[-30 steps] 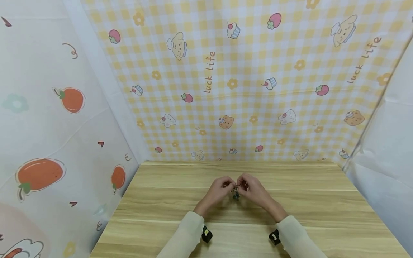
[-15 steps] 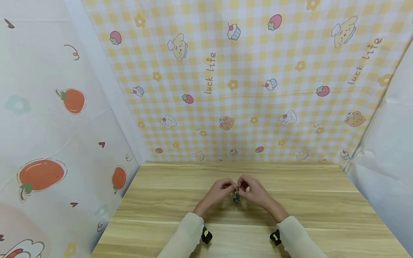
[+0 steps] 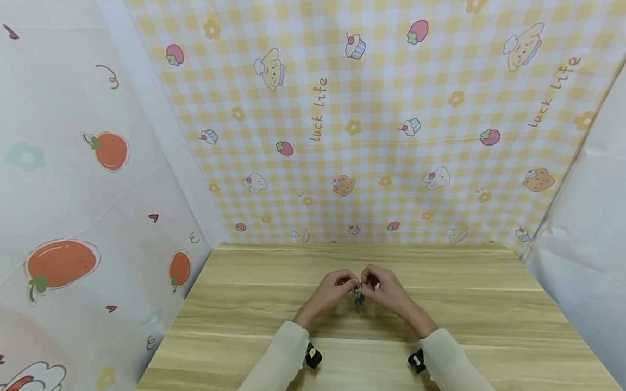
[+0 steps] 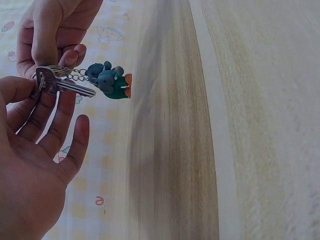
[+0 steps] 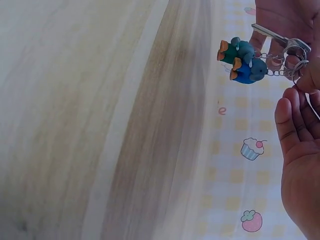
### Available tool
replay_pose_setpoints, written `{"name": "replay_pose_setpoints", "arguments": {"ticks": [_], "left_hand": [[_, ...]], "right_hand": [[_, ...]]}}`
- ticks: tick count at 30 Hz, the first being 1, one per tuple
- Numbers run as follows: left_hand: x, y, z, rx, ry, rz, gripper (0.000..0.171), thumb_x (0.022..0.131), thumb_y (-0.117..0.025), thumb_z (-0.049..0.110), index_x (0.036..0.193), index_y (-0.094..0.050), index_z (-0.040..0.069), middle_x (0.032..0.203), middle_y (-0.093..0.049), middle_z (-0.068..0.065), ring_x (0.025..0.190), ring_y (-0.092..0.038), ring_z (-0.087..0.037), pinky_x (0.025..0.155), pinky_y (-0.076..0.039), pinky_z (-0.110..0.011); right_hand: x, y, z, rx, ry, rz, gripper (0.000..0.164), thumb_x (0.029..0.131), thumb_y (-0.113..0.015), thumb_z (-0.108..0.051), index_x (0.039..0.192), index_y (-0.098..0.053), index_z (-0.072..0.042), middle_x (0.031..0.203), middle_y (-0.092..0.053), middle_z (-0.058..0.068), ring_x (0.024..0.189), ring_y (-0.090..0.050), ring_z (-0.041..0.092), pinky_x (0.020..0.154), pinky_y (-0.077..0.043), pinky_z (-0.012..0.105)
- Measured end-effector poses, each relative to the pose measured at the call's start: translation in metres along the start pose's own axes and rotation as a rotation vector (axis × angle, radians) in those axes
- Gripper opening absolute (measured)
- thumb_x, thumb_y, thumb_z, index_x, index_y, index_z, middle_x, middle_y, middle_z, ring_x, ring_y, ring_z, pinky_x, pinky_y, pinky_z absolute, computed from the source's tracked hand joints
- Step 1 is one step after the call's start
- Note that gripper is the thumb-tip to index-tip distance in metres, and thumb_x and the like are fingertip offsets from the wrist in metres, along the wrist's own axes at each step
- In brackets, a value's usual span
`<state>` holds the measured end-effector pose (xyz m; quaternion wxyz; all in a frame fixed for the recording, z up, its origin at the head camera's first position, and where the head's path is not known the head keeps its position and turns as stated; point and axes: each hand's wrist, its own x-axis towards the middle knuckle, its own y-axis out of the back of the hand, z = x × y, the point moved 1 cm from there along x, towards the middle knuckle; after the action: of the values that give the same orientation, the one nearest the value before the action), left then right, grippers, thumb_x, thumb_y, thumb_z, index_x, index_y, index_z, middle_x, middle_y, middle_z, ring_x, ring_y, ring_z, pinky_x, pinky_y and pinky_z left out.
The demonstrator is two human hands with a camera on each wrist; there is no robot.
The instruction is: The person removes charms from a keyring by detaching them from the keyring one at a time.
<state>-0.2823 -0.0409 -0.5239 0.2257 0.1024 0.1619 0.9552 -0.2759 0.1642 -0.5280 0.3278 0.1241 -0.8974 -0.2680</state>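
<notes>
Over the middle of the table my left hand and right hand meet at the fingertips. Thumb and forefinger of the left hand pinch the ring end of a metal key, as the left wrist view shows. Beside it, my right hand pinches a split key ring. Short chains run from the ring to two small animal figures, one in green and one in blue. These hang below the fingers, clear of the tabletop. Fingertips partly cover where key and ring join.
The wood-grain table reaches back to a yellow checked cloth. Printed white sheeting stands at the left, plain white sheeting at the right. Black wrist devices sit by both cuffs.
Both hands stay in nearly the same spot, fingertips together. The hanging figures have swung and turned slightly below them.
</notes>
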Motion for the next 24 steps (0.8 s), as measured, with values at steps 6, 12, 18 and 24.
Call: {"name": "replay_pose_setpoints", "arguments": {"ticks": [6, 12, 18, 24], "left_hand": [[-0.0005, 0.0005, 0.0012, 0.009, 0.004, -0.002, 0.021, 0.11, -0.06, 0.027, 0.107, -0.076, 0.014, 0.104, -0.075, -0.002, 0.095, -0.066, -0.013, 0.083, -0.055, -0.029], [-0.0014, 0.0003, 0.0014, 0.013, 0.009, -0.001, 0.021, 0.11, -0.06, 0.026, 0.106, -0.077, 0.015, 0.104, -0.074, 0.001, 0.095, -0.065, -0.012, 0.084, -0.055, -0.029], [-0.0012, 0.0004, 0.0013, 0.015, 0.003, -0.003, 0.021, 0.111, -0.059, 0.026, 0.107, -0.077, 0.015, 0.103, -0.074, 0.0, 0.098, -0.069, -0.025, 0.084, -0.057, -0.035], [-0.0003, 0.0003, 0.0, 0.017, -0.008, -0.007, 0.021, 0.11, -0.06, 0.026, 0.108, -0.076, 0.013, 0.104, -0.075, -0.004, 0.1, -0.068, -0.033, 0.081, -0.055, -0.028]], "right_hand": [[-0.0002, 0.0009, 0.0004, 0.001, 0.011, -0.011, 0.006, 0.094, -0.069, -0.003, 0.094, -0.064, -0.007, 0.084, -0.063, -0.006, 0.07, -0.055, -0.001, 0.059, -0.053, 0.025], [-0.0002, 0.0003, 0.0, -0.009, 0.0, -0.033, 0.01, 0.093, -0.068, -0.002, 0.091, -0.063, -0.01, 0.08, -0.061, -0.008, 0.068, -0.052, -0.002, 0.058, -0.051, 0.022], [0.0001, -0.0004, -0.0023, -0.001, -0.016, -0.035, 0.016, 0.091, -0.066, 0.002, 0.091, -0.06, -0.013, 0.079, -0.059, -0.009, 0.067, -0.051, -0.001, 0.057, -0.049, 0.022], [0.0005, -0.0016, -0.0039, -0.017, -0.026, -0.023, 0.028, 0.085, -0.069, 0.01, 0.09, -0.059, -0.016, 0.078, -0.058, -0.011, 0.066, -0.051, -0.002, 0.057, -0.049, 0.022]]}}
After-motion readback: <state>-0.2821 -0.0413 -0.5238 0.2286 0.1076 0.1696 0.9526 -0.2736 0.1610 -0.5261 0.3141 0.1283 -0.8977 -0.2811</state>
